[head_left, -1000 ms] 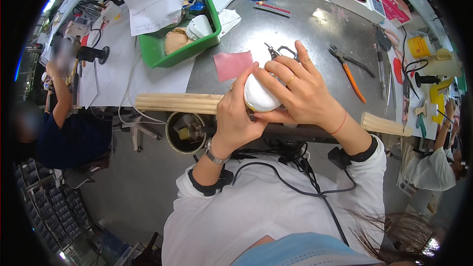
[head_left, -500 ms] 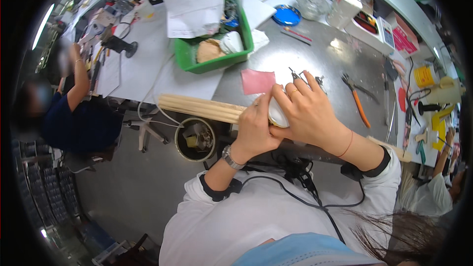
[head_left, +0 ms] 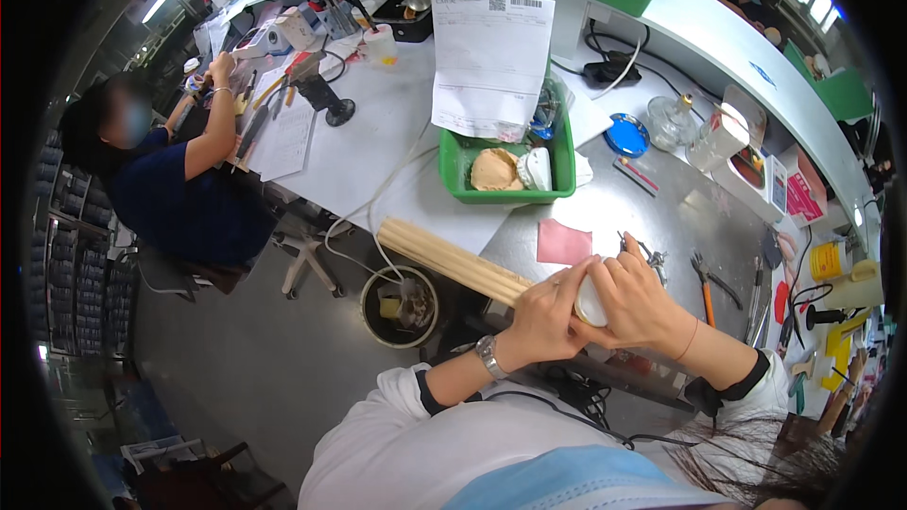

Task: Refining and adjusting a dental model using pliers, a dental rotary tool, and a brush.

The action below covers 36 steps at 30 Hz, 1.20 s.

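Both of my hands meet at the bench's front edge around a rounded white piece (head_left: 590, 305), smooth and pale. Its kind is mostly hidden by the fingers. My left hand (head_left: 543, 323) is closed on its left side, beside the end of a ribbed wooden bench block (head_left: 452, 260). My right hand (head_left: 644, 302) wraps the other side, fingers bent over the top. Just beyond the hands lies a pink square sheet (head_left: 564, 242), flat on the metal top. Small metal tools (head_left: 652, 260), partly covered by my right hand, lie behind it. Orange-handled pliers (head_left: 705, 285) rest to the right.
A green tray (head_left: 507, 196) holds a tan cast (head_left: 496, 170), a white cast (head_left: 535, 170) and a printed sheet (head_left: 491, 66). Behind stand a blue lid (head_left: 627, 135) and a glass burner (head_left: 672, 123). A bin (head_left: 401, 332) sits below; a co-worker (head_left: 179, 179) sits at left.
The view has swung up and to the left, so the bench and my hands appear lower and farther right. My hands keep hold of the white piece.
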### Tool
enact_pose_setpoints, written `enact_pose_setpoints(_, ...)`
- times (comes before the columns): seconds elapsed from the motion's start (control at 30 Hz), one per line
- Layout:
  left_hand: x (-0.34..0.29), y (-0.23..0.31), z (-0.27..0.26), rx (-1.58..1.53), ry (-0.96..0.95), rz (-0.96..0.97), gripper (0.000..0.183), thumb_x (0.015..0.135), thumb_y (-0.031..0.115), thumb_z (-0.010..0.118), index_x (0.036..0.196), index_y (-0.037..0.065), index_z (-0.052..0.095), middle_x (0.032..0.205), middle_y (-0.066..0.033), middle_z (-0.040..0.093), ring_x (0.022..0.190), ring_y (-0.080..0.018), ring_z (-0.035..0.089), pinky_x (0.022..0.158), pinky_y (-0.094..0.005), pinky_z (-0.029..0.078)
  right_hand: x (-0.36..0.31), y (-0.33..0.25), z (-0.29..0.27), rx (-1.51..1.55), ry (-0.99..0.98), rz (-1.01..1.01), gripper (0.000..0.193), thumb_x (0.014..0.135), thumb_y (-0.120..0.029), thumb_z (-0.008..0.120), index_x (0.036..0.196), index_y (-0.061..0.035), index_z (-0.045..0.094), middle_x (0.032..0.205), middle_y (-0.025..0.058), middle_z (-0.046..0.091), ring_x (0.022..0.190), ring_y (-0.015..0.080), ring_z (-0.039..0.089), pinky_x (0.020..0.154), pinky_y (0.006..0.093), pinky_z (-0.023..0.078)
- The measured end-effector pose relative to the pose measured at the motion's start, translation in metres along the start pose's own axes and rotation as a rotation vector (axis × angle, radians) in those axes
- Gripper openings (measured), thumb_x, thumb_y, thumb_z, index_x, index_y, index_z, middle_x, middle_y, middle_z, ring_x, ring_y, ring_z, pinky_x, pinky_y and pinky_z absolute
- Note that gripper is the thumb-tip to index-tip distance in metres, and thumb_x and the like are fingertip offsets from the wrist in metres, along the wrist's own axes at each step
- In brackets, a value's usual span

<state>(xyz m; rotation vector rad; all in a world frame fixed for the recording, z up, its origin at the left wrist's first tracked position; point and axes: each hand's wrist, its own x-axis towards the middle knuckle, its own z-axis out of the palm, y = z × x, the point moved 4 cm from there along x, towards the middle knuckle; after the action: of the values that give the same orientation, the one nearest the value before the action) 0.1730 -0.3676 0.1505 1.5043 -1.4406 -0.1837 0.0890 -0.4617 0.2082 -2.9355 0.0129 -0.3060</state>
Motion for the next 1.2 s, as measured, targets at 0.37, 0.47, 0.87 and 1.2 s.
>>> enact_pose_setpoints(0.37,0.004,-0.001,-0.003,0.007,-0.040,0.076,0.074,0.078,0.029,0.073,0.136,-0.003,0.040,0.118,-0.0242,0.060,0.105,-0.0360,0.062,0.088,-0.0392,0.051,-0.007,0.013,-0.018,0.347,0.225,0.126,0.054,0.075,-0.044,0.070,0.101,0.0019,0.057,0.084,0.0171,0.058,0.073,0.0360,0.059,0.101,0.0610,0.034)
enact_pose_setpoints(0.47,0.006,0.000,-0.005,-0.011,-0.052,0.030,0.075,0.073,0.023,0.077,0.133,-0.005,0.042,0.123,-0.0220,0.059,0.110,-0.0360,0.060,0.091,-0.0386,0.050,-0.014,0.026,-0.025,0.581,0.248,0.299,0.059,0.076,-0.048,0.066,0.103,0.0032,0.057,0.087,0.0164,0.063,0.076,0.0291,0.063,0.103,0.0507,0.036)
enact_pose_setpoints(0.87,0.014,0.007,-0.029,-0.094,-0.219,0.111,0.072,0.078,0.026,0.076,0.134,-0.003,0.042,0.128,-0.0228,0.056,0.115,-0.0378,0.057,0.096,-0.0404,0.047,-0.035,0.064,-0.003,1.307,0.656,0.439,0.070,0.089,-0.060,0.037,0.110,0.0034,0.057,0.100,0.0145,0.065,0.095,0.0188,0.061,0.084,0.0300,0.047)
enact_pose_setpoints(1.2,0.127,-0.091,-0.109,0.894,0.107,0.203,0.041,0.082,0.023,0.069,0.113,0.000,0.056,0.118,-0.0246,0.061,0.104,-0.0379,0.063,0.087,-0.0412,0.050,-0.036,0.064,0.007,1.336,0.769,0.349,0.087,0.081,-0.072,0.043,0.122,0.0040,0.050,0.108,0.0134,0.062,0.099,0.0178,0.059,0.087,0.0288,0.046)
